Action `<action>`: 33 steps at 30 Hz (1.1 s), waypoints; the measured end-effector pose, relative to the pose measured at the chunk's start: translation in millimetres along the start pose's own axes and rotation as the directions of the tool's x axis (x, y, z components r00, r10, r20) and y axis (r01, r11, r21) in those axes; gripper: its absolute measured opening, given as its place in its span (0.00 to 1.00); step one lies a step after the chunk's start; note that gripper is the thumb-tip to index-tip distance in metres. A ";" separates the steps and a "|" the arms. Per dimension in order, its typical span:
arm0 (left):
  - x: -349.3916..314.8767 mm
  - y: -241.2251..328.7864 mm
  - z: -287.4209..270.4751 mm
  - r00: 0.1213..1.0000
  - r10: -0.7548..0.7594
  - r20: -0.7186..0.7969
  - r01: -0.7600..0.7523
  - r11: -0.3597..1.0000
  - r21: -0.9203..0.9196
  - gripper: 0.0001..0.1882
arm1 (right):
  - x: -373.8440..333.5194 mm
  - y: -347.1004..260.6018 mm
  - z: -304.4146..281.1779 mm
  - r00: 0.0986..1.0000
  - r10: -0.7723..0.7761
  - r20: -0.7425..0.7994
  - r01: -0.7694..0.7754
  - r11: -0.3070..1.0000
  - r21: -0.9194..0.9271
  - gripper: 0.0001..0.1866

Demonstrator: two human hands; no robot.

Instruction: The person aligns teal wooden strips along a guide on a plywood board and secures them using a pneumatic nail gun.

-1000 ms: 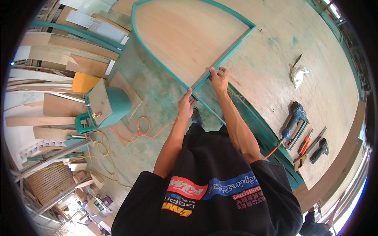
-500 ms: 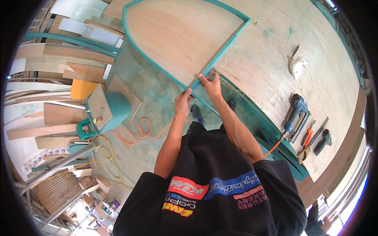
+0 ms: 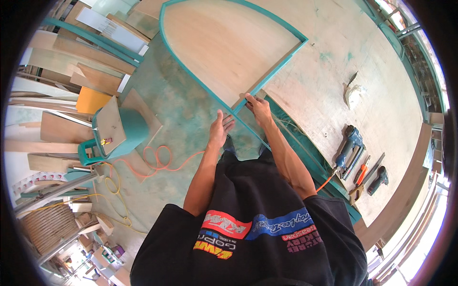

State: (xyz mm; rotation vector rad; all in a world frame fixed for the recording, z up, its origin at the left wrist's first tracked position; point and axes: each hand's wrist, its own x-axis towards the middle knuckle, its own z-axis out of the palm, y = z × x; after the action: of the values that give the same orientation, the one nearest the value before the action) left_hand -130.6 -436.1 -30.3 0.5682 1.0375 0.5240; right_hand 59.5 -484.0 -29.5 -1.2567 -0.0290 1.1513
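A large curved frame with teal edges and a pale wooden panel lies partly on the worktable, its near corner jutting out over the floor. My right hand grips the teal crosspiece near that corner, thumb on top and the other fingers partly hidden below. Just left of the corner, my left hand is held with its fingers stretched and apart, holding nothing. Whether its fingertips brush the teal edge I cannot tell.
On the worktable at right lie a blue nail gun with an orange hose, an orange-handled tool, a handsaw, a dark-handled tool and a white bag. A teal bin, hoses and stacked boards are at left.
My left hand has let go of the frame's corner and opened, dropping slightly toward me. The right hand keeps its grip on the crosspiece. The whole view has shifted a little.
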 end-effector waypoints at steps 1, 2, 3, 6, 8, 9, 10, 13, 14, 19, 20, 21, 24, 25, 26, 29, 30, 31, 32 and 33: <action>-1.3 2.0 -0.9 0.997 -0.059 -0.045 0.059 0.998 -0.001 0.41 | 2.2 0.5 -6.8 1.000 0.007 0.009 -0.007 1.000 0.007 0.28; 1.3 4.2 -7.0 0.995 -0.074 -0.063 0.073 0.997 -0.024 0.41 | 4.5 -2.0 -8.8 1.000 0.007 0.017 -0.007 1.000 0.009 0.28; 3.6 4.4 -21.8 0.992 -0.084 -0.090 0.080 0.996 -0.047 0.42 | 3.1 -2.2 -5.3 0.999 0.013 0.035 -0.014 1.000 0.012 0.29; 9.3 4.7 -66.7 0.980 -0.140 -0.142 0.135 0.990 -0.046 0.41 | -4.9 -3.7 7.0 0.998 0.033 0.047 -0.033 0.999 -0.001 0.28; 8.4 5.7 -90.9 0.978 -0.153 -0.143 0.156 0.988 0.008 0.38 | -8.2 -5.9 12.8 1.000 0.017 0.009 -0.016 0.999 -0.046 0.27; 5.0 4.5 -101.9 0.980 -0.146 -0.136 0.154 0.987 0.050 0.37 | -9.3 -4.6 14.0 1.000 -0.004 -0.025 0.002 0.997 -0.082 0.27; 1.9 3.3 -113.3 0.982 -0.139 -0.128 0.151 0.984 0.091 0.36 | -9.3 -4.2 15.2 0.998 -0.025 -0.057 0.018 0.993 -0.119 0.27; -4.5 -2.7 -164.8 0.973 -0.149 -0.175 0.165 0.983 0.082 0.33 | -5.5 -15.3 37.6 0.981 -0.019 -0.193 -0.068 0.899 -0.432 0.26; -4.1 -8.4 -181.2 0.965 -0.160 -0.206 0.178 0.981 0.073 0.32 | -0.7 -17.4 37.6 0.982 -0.026 -0.185 -0.062 0.890 -0.453 0.26; 1.9 -18.9 -272.5 0.930 -0.233 -0.285 0.242 0.970 -0.004 0.27 | 22.0 -18.4 45.3 0.991 -0.053 -0.120 -0.025 0.824 -0.566 0.23; 4.6 -20.3 -272.0 0.929 -0.243 -0.281 0.252 0.968 -0.004 0.27 | 27.3 -18.7 38.6 0.990 -0.063 -0.129 -0.027 0.798 -0.602 0.23; 4.4 -16.3 -272.6 0.926 -0.250 -0.283 0.260 0.965 -0.001 0.27 | 28.4 -16.2 37.4 0.980 -0.093 -0.176 -0.038 0.781 -0.623 0.22; 11.0 3.7 -276.6 0.935 -0.249 -0.254 0.264 0.964 0.026 0.27 | 28.1 -9.9 26.0 0.958 -0.153 -0.241 -0.068 0.698 -0.713 0.19; 14.9 10.8 -276.5 0.940 -0.246 -0.236 0.263 0.964 0.040 0.28 | 32.6 -11.6 22.7 0.965 -0.152 -0.213 -0.068 0.641 -0.764 0.19; 18.1 16.8 -278.8 0.943 -0.240 -0.231 0.257 0.965 0.047 0.28 | 33.8 -12.5 18.9 0.971 -0.145 -0.188 -0.069 0.584 -0.809 0.19; 26.5 50.9 -294.5 0.953 -0.179 -0.245 0.205 0.975 0.085 0.29 | 29.9 -16.0 61.3 0.946 -0.057 -0.318 -0.194 0.686 -0.702 0.20; 29.6 59.7 -284.1 0.960 -0.167 -0.224 0.195 0.975 0.109 0.29 | 30.0 -16.1 56.5 0.928 -0.083 -0.363 -0.220 0.664 -0.714 0.21; 34.1 68.9 -272.3 0.967 -0.155 -0.203 0.184 0.974 0.131 0.29 | 29.3 -15.4 51.3 0.907 -0.108 -0.407 -0.248 0.643 -0.724 0.21; 38.3 80.2 -266.9 0.973 -0.131 -0.192 0.163 0.973 0.165 0.29 | 28.8 -12.9 53.9 0.891 -0.126 -0.436 -0.271 0.623 -0.734 0.21; 43.1 90.9 -260.1 0.978 -0.106 -0.180 0.142 0.970 0.198 0.29 | 28.5 -11.5 55.6 0.874 -0.143 -0.464 -0.295 0.602 -0.742 0.22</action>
State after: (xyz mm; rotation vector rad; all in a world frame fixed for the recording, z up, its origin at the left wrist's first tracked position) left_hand -359.2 -292.5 -100.2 0.6481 1.2915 0.3575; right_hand 48.4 -423.0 -15.3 -2.3771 -0.1314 0.8588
